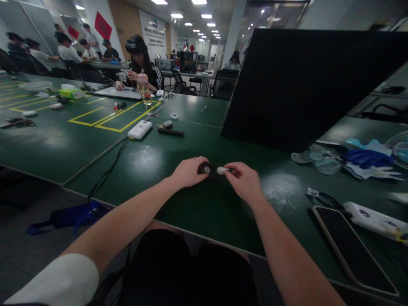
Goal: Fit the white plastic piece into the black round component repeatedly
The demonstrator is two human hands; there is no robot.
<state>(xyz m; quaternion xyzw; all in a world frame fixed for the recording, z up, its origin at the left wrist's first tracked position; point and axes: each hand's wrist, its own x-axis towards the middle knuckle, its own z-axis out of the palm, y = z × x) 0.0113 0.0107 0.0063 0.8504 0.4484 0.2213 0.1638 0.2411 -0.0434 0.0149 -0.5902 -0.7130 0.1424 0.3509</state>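
My left hand [191,171] is closed around a small dark part with a round silver disc [207,169] on its face, just above the green table top. My right hand [244,180] pinches a small white piece [221,170] between thumb and fingertips, to the right of the dark part. A short dark section [214,169] lies between the two; I cannot tell whether it joins them. What the curled fingers of my right hand cover is hidden.
A large black panel [296,89] stands tilted at the right. A phone [353,248], a white power strip [376,219], blue gloves [368,158] and clear fan blades [325,163] lie to the right. Beyond are a white box [140,129], a black bar [171,132] and a seated person [140,63].
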